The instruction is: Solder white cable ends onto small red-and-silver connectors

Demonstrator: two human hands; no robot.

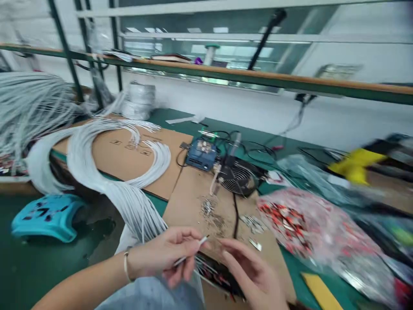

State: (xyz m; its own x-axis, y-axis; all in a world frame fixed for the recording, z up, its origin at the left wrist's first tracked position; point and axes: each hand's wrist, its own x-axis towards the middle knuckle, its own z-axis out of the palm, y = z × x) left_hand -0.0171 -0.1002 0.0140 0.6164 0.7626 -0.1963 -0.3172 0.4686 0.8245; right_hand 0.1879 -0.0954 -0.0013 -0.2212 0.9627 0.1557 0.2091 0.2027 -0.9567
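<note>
My left hand (176,254) pinches a white cable (202,241) between thumb and fingers. The cable's dark-tipped end sticks out toward the right. Just right of that tip is my right hand (254,273), its thumb and forefinger curved and apart, with nothing visible between them. A thick bundle of white cables (129,202) runs from the table down to my lap, beside my left forearm. Below the hands lie more cable ends with dark and red parts (216,275), partly hidden by my fingers.
Ahead stand a blue soldering unit (201,156) and a round black fan (240,178). Small metal bits (208,206) lie on the cardboard (187,198). At right is a plastic bag of red and white parts (290,219); a blue stool (47,215) stands at left.
</note>
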